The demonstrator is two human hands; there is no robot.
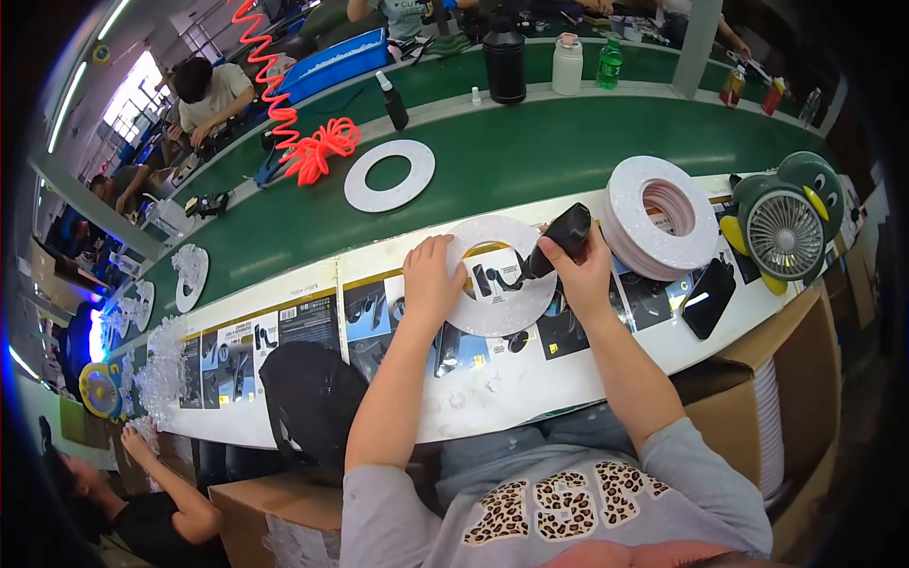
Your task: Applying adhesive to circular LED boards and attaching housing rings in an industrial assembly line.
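A flat white ring lies in front of me on the printed sheets of the bench. My left hand holds the ring's left side, fingers together and thumb over its face. Wrapped in my right hand is a dark bottle-like tool, tilted with its narrow end down over the ring's right side. Its exact kind is unclear. Just right of this hand stands a stack of white rings. Farther off, another white ring lies alone on the green bench surface.
A black phone and a character-shaped fan sit at the right. A coiled red hose hangs at the back left, near a blue bin. Bottles line the far ledge. A co-worker sits at the left.
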